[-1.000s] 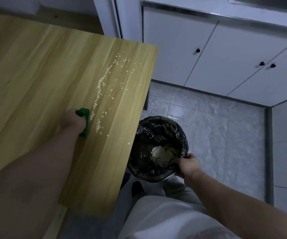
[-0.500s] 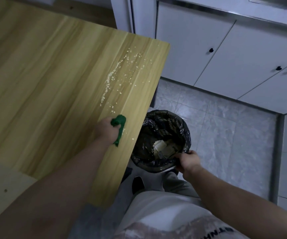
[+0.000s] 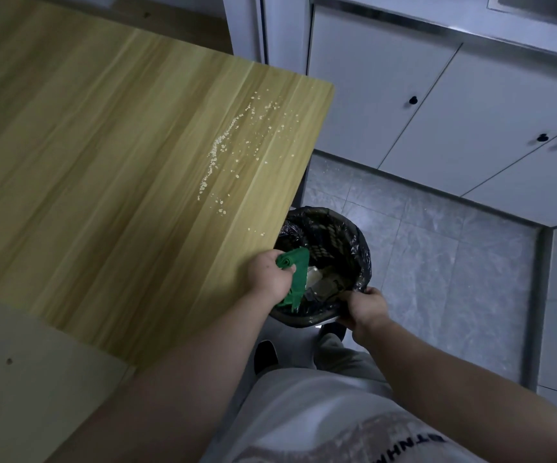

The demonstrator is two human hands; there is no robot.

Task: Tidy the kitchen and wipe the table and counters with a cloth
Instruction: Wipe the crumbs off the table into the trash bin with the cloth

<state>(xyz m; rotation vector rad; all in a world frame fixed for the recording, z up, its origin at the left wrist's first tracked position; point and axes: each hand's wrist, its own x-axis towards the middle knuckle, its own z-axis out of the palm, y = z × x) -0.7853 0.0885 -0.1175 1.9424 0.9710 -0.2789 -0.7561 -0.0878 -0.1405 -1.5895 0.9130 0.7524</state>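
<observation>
My left hand [image 3: 268,275] grips a green cloth [image 3: 297,279] at the right edge of the wooden table [image 3: 103,162]; the cloth hangs past the edge over the bin. A bin lined with a black bag [image 3: 354,242] sits just below the table edge, with pale scraps inside. My right hand [image 3: 365,309] grips its near rim. A trail of pale crumbs [image 3: 227,152] lies on the table near its far right corner, above my left hand.
White cabinet doors with black knobs [image 3: 412,100] line the far wall and the right side. Grey tiled floor [image 3: 437,262] stretches between the cabinets and the bin. A paler surface [image 3: 19,362] adjoins the table at lower left.
My left hand has swept the cloth rightward across the table to its edge, and the cloth now hangs over the bin. My right hand has kept its hold on the bin rim.
</observation>
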